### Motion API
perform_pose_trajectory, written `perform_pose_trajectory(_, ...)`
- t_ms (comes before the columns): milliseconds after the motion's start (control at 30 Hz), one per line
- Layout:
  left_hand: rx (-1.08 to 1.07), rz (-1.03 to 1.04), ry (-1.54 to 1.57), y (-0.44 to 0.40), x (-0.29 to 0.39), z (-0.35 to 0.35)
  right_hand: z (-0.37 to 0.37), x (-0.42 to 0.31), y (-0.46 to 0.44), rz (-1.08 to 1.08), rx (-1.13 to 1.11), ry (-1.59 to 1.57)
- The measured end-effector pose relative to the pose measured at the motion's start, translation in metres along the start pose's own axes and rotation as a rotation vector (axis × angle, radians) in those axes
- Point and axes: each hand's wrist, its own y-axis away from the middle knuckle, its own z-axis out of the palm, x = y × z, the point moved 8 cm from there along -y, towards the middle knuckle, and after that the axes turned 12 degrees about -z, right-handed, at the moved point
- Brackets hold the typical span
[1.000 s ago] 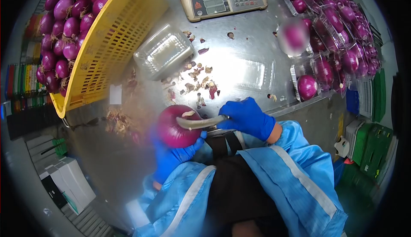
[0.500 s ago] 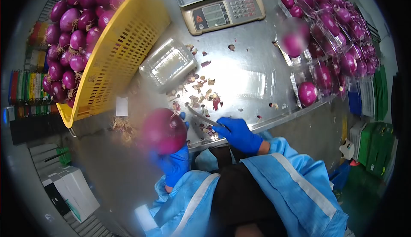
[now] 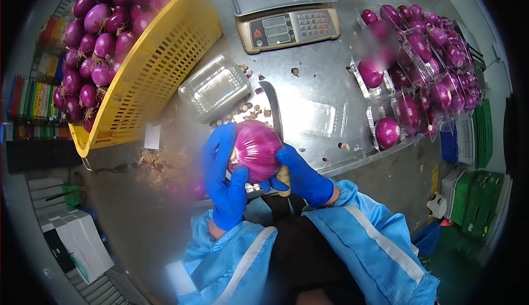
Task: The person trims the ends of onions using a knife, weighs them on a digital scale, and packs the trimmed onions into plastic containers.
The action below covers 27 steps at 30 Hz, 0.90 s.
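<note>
Both hands wear blue gloves. My left hand [image 3: 225,167] is wrapped round a large red onion [image 3: 255,149] from its left side, with the root end turned toward the palm. My right hand [image 3: 302,175] grips a curved knife [image 3: 272,104] by its pale handle, and its fingers also touch the onion's right side. The blade points up and away, just behind the onion. Beyond the onion, onion scraps [image 3: 259,110] lie on the metal table, partly hidden by it. An empty clear plastic tray [image 3: 215,87] rests just past my left hand.
A yellow basket [image 3: 160,57] of red onions stands at the left. At the back is a scale [image 3: 292,27]. Packed onions in clear trays [image 3: 408,106] are piled at the right. Another clear tray [image 3: 325,109] lies mid-table. Dry roots [image 3: 154,162] lie at the left front.
The onion has turned and moved right, between both hands. The knife, earlier across the onion and then lowered beside it, now points upward. My right hand has come against the onion.
</note>
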Motion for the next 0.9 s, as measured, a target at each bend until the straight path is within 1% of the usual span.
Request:
perform_pose_trajectory(100, 0.063, -0.023, -0.038, 0.000, -0.011, -0.001, -0.018, 0.007, 0.003, -0.004, 0.053, 0.141)
perform_pose_trajectory(200, 0.113, -0.226, 0.058, -0.010, -0.045, -0.013, -0.021, 0.007, 0.007, 0.031, 0.104, 0.185)
perform_pose_trajectory(233, 0.213, -0.405, 0.178, -0.011, -0.087, -0.027, -0.021, 0.006, 0.008, 0.046, 0.097, 0.155)
perform_pose_trajectory(300, 0.187, -0.588, 0.359, -0.024, -0.126, -0.037, -0.019, 0.002, 0.009, 0.073, 0.081, 0.092)
perform_pose_trajectory(333, 0.171, -0.678, 0.449, -0.029, -0.139, -0.036, -0.018, -0.013, 0.002, -0.106, 0.048, 0.310)
perform_pose_trajectory(367, 0.126, -0.566, 0.232, -0.025, -0.130, -0.037, -0.013, -0.027, -0.005, -0.293, 0.019, 0.533)
perform_pose_trajectory(400, 0.077, -0.645, 0.284, -0.018, -0.136, -0.028, -0.007, -0.042, -0.007, -0.477, -0.001, 0.755)
perform_pose_trajectory(433, 0.033, -0.732, 0.333, -0.014, -0.107, -0.013, -0.002, -0.046, -0.009, -0.410, -0.065, 0.774)
perform_pose_trajectory(467, -0.001, -0.813, 0.388, -0.011, -0.093, -0.002, 0.003, -0.052, -0.012, -0.405, -0.108, 0.878)
perform_pose_trajectory(533, -0.359, -0.559, 0.619, -0.008, -0.064, 0.018, 0.013, -0.055, -0.018, -0.396, -0.201, 1.079)
perform_pose_trajectory(600, -0.292, -0.637, 0.583, -0.008, -0.054, 0.019, 0.001, -0.052, -0.023, -0.403, -0.131, 0.877)
perform_pose_trajectory(633, -0.221, -0.657, 0.655, -0.008, -0.059, 0.016, -0.006, -0.053, -0.026, -0.398, -0.083, 0.770)
perform_pose_trajectory(667, -0.221, -0.628, 0.632, -0.011, -0.055, 0.017, -0.010, -0.054, -0.028, -0.391, -0.038, 0.663)
perform_pose_trajectory(700, -0.221, -0.598, 0.609, -0.014, -0.049, 0.018, -0.013, -0.060, -0.027, -0.430, 0.030, 0.731)
perform_pose_trajectory(767, -0.237, -0.563, 0.599, -0.022, -0.045, 0.021, -0.017, -0.067, -0.034, -0.441, 0.070, 0.799)
perform_pose_trajectory(867, -0.311, -0.496, 0.471, -0.029, -0.048, 0.031, -0.023, -0.075, -0.036, -0.504, 0.157, 0.890)
perform_pose_trajectory(900, -0.310, -0.515, 0.448, -0.030, -0.052, 0.035, -0.024, -0.077, -0.036, -0.534, 0.191, 0.917)
